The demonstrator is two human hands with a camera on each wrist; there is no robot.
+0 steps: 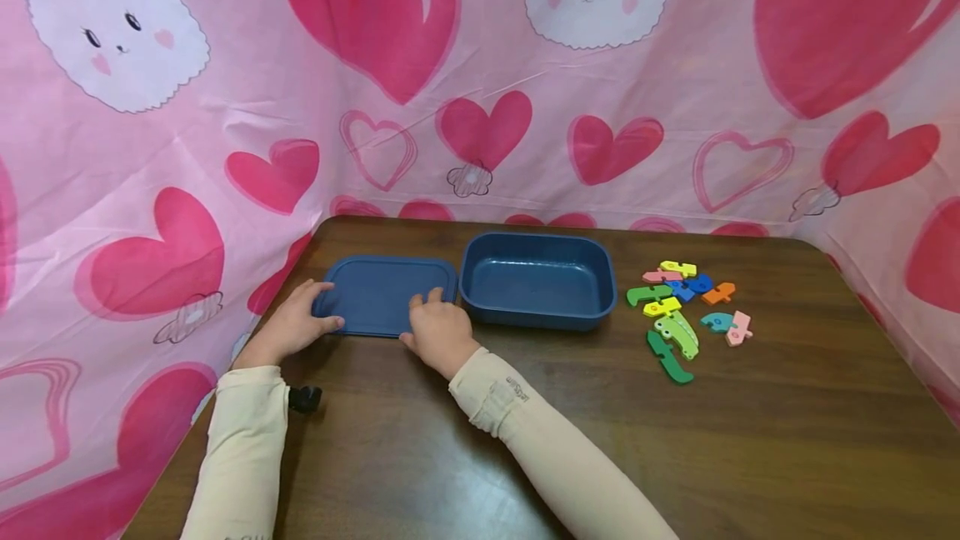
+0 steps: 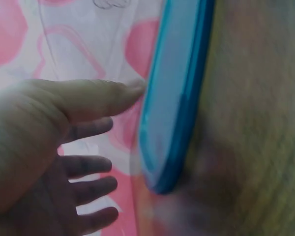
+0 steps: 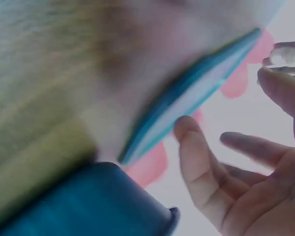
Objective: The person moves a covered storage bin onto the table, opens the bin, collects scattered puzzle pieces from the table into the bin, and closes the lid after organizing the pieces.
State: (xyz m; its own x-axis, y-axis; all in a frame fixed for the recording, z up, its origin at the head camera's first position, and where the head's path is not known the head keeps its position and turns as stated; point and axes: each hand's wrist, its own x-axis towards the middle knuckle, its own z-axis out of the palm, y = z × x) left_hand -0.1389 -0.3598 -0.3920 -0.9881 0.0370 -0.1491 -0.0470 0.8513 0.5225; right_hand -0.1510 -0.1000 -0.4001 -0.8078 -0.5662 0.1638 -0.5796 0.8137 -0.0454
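Observation:
A flat dark-blue lid (image 1: 375,297) with rounded corners lies on the table at the left. My left hand (image 1: 294,325) is at the lid's left edge, thumb and fingers spread apart. Over the lid's right side is my right hand (image 1: 441,333), its fingers loosely bent near the edge. In the left wrist view the left thumb tip comes right up to the lid rim (image 2: 174,98), with the other fingers extended below. The right wrist view has the right fingertips close to the lid (image 3: 187,101), nothing gripped between them. Right beside the lid stands an open blue box (image 1: 536,319).
Several colourful wooden puzzle pieces lie in a loose cluster right of the box, among them a green crocodile head (image 1: 677,332), a dark green piece (image 1: 667,358) and an orange piece (image 1: 718,293). A pink heart-patterned cloth (image 1: 480,65) hangs around the wooden table (image 1: 525,423).

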